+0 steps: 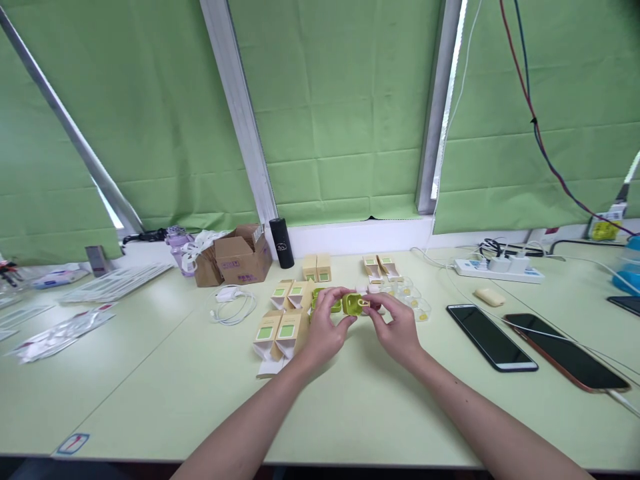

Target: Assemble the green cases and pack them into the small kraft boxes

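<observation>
My left hand (324,328) and my right hand (396,327) meet over the middle of the pale green table (165,387), both pinching a small green case (354,304) between the fingertips. Another green piece (334,305) shows just behind my left fingers. To the left of my hands stand small tan boxes with green labels (280,328); more of them (317,267) sit further back. Clear plastic pieces with yellow bits (415,303) lie to the right of my right hand.
Two phones (490,337) (565,351) lie at the right, one on a cable. A power strip (497,269) sits behind them. A brown carton (243,255), a black cylinder (281,243), a white charger cable (233,303) and plastic bags (60,330) are at the left.
</observation>
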A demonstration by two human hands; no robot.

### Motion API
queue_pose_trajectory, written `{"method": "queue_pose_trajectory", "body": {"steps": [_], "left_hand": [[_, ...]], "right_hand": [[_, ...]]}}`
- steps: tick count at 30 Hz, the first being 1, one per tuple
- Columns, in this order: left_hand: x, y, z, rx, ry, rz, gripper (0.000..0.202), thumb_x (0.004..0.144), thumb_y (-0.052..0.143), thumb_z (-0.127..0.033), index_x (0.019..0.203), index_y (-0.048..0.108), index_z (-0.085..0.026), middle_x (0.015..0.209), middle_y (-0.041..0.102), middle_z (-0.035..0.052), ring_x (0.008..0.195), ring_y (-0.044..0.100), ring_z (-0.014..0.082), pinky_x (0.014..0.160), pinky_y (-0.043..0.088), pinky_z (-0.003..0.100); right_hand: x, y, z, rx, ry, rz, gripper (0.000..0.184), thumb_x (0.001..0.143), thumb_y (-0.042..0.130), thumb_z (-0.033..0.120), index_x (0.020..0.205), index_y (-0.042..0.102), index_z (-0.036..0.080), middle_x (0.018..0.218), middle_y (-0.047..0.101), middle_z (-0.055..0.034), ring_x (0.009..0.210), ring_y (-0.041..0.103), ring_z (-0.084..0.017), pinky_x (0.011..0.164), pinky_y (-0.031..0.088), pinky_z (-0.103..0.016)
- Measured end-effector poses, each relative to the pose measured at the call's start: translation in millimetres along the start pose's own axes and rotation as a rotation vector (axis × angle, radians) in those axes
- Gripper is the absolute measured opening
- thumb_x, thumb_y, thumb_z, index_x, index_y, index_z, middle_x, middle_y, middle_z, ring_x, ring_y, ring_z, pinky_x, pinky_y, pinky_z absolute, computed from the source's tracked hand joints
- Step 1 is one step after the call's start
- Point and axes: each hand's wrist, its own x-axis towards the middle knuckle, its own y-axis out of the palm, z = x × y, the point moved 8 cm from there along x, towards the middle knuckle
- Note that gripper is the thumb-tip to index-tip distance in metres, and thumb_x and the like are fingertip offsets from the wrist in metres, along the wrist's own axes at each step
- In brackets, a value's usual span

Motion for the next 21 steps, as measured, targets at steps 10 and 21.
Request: {"method": "queue_pose_trajectory", "body": {"steps": [10, 21], "left_hand": [[-9, 1.6, -5, 0.011, 0.036, 0.004, 0.046, 0.084, 0.078, -0.011, 0.126, 0.07, -0.03, 0.128, 0.06, 0.0075, 0.127, 0.06, 0.0271, 0.112, 0.05, 0.045], [-11, 1.6, -8, 0.028, 0.056, 0.043, 0.048, 0.086, 0.079, -0.012, 0.128, 0.072, -0.032, 0.13, 0.059, 0.008, 0.13, 0.058, 0.0289, 0.115, 0.048, 0.047]], "right_hand": [[-6, 4, 20, -0.265, -0.331, 0.0, 0.024, 0.1, 0.062, 0.014, 0.114, 0.077, 0.026, 0.098, 0.068, -0.0082, 0.089, 0.067, -0.025, 0.077, 0.056, -0.04], [-7, 6, 23, -0.296, -0.363, 0.038, 0.021, 0.101, 0.061, 0.012, 0.11, 0.075, 0.025, 0.091, 0.068, -0.0066, 0.082, 0.064, -0.022, 0.072, 0.05, -0.037]]}}
